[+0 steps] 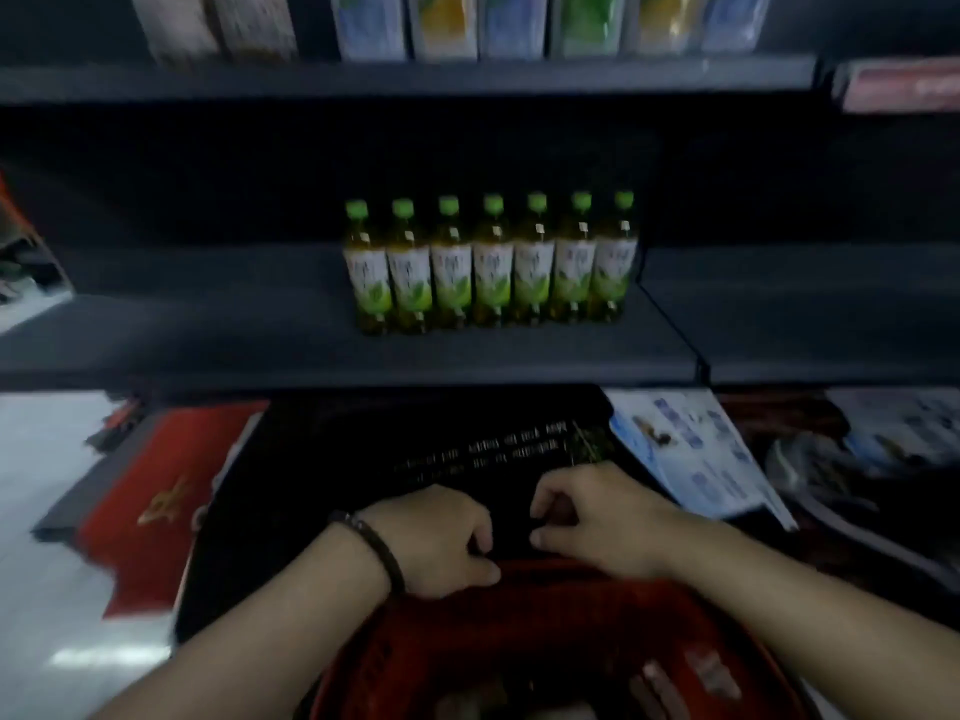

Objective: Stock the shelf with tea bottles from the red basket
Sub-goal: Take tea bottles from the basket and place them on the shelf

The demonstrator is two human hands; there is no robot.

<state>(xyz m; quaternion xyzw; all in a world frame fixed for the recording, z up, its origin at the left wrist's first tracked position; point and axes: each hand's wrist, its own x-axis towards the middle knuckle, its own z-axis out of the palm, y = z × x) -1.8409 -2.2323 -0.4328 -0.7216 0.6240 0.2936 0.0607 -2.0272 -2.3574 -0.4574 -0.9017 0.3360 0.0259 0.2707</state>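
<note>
Head view: dark grey shelf [260, 350] | seven tea bottles [491, 265] upright in a touching row on it | red basket [519, 641] below | left hand [439, 537] and right hand [597, 517] curled at its far rim; grip unclear.

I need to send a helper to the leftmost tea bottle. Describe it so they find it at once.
Find the dark middle shelf straight ahead, above the red basket. A single row of green-capped tea bottles stands on it. Yours is the leftmost tea bottle: bare shelf on its left, a neighbour only on its right.
</note>
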